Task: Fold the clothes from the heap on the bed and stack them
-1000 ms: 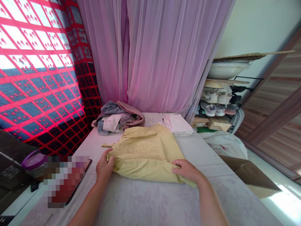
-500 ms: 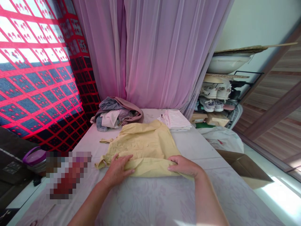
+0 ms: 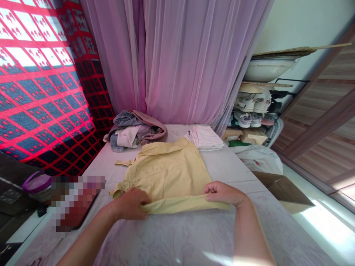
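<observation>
A yellow buttoned garment (image 3: pixel 169 171) with narrow straps lies on the bed or table surface in front of me. Its near edge forms a narrow folded strip that runs from hand to hand. My left hand (image 3: pixel 131 203) is closed on the left end of that strip, with the fingertips partly hidden under the cloth. At the right end, my right hand (image 3: pixel 223 193) pinches the strip between thumb and curled fingers. A corner of cloth sticks out below the right wrist. Behind the garment sit a heap of crumpled clothes (image 3: pixel 135 131) and a folded striped stack (image 3: pixel 206 137).
A purple curtain (image 3: pixel 183 66) hangs at the far edge of the pale patterned sheet (image 3: pixel 177 240). A partly pixelated red item (image 3: pixel 76 212) lies at left. To the right stand a shoe rack (image 3: pixel 249 107) and an open cardboard box (image 3: pixel 285 190).
My left hand has gone from lying flat on the cloth to gripping its near edge, shifting slightly left. My right hand has moved a little right. The near strip looks narrower and tauter.
</observation>
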Motion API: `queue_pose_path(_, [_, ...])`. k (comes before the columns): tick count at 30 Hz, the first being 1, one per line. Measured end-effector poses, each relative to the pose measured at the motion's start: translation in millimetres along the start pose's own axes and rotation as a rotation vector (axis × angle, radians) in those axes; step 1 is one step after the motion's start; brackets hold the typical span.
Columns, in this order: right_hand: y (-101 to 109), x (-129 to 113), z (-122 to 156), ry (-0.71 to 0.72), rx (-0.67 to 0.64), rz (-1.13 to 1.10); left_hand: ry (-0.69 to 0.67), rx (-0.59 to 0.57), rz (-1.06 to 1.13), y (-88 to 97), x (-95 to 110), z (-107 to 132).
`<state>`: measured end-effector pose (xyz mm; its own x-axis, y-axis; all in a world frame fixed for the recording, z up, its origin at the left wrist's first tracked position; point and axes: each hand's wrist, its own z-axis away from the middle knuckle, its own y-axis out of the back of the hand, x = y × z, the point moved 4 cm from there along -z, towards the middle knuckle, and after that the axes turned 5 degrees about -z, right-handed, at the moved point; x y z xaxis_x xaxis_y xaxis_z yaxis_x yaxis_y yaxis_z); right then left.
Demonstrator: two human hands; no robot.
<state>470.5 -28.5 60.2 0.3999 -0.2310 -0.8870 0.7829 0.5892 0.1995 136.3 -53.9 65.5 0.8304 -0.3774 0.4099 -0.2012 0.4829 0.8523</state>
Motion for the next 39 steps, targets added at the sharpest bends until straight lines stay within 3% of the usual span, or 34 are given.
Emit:
queue_pose_path(4, [8.2, 9.0, 2.0, 0.027, 0.059, 0.031, 0.007, -0.103, 0.112, 2.7, -6.4, 2.3])
queue_pose_path(6, [13.4, 18.4, -5.9, 0.019, 0.147, 0.028, 0.047, -0.094, 0.141, 8.0, -17.2, -3.8])
queue_pose_path(8, [23.5, 29.1, -18.8, 0.008, 0.338, 0.057, 0.146, 0.057, 0.083, 19.4, -34.2, -13.7])
queue_pose_path(11, [44.7, 40.5, -39.5, -0.035, 0.743, 0.186, 0.349, 0.443, -0.073, 42.0, -65.4, -26.9])
queue_pose_path(13, [55.3, 42.2, -55.8, -0.103, 0.884, 0.281, 0.481, 0.596, -0.125, 52.1, -86.9, -35.4])
queue_pose_path(16, [65.9, 33.3, -84.1, -0.158, 0.886, 0.352, 0.642, 0.555, -0.004, 57.1, -116.0, -54.1])
queue_pose_path(18, [71.4, 22.2, -100.8, -0.165, 0.875, 0.364, 0.674, 0.506, 0.080, 59.9, -125.7, -68.4])
queue_pose_path(25, [69.0, -15.9, -126.4, -0.145, 0.856, 0.461, 0.646, 0.498, 0.034, 71.1, -114.9, -95.1])
queue_pose_path(27, [66.8, -27.1, -122.0, -0.023, 0.953, 0.518, 0.537, 0.627, 0.026, 78.7, -108.0, -93.4])
queue_pose_path(29, [69.0, -38.1, -114.1, 0.122, 1.123, 0.561, 0.430, 0.837, 0.023, 91.7, -102.2, -87.6])
queue_pose_path(31, [75.5, -46.3, -109.0, 0.202, 1.277, 0.558, 0.394, 1.010, 0.022, 106.4, -99.5, -82.8])
queue_pose_path(32, [79.9, -49.2, -109.2, 0.206, 1.319, 0.541, 0.414, 1.039, 0.019, 112.7, -99.5, -82.9])
queue_pose_path(36, [92.2, -55.8, -122.8, 0.131, 1.272, 0.500, 0.580, 0.929, -0.063, 122.1, -102.0, -95.2])
queue_pose_path(39, [85.6, -51.8, -124.0, 0.107, 1.195, 0.526, 0.658, 0.884, -0.158, 105.2, -100.7, -97.7])
